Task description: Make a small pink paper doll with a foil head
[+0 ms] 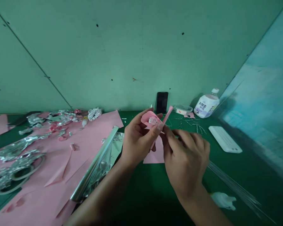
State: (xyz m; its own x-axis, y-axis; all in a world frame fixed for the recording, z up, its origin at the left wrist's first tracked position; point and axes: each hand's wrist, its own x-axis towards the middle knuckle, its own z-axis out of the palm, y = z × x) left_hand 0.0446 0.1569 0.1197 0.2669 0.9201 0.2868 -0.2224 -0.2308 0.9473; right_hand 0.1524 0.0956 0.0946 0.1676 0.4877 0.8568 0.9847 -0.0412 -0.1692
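My left hand [140, 136] is closed around a curled pink paper piece [146, 117], its thumb pressed on the front. A shiny, clear or silvery lump [153, 120] sits inside the curl. My right hand [187, 153] touches the left at the fingertips and pinches the base of a narrow pink strip [168, 114] that sticks up to the right. A flat pink sheet [154, 154] lies on the green table below the hands.
Pink sheets [85, 150], crumpled foil [19, 147], scissors [25, 175] and a foil roll [96, 163] lie left. A phone [162, 102], bottle [206, 105], clear tub [183, 109], white case-like object [225, 139], thin wires [238, 186] and white plastic item [223, 200] are behind and right.
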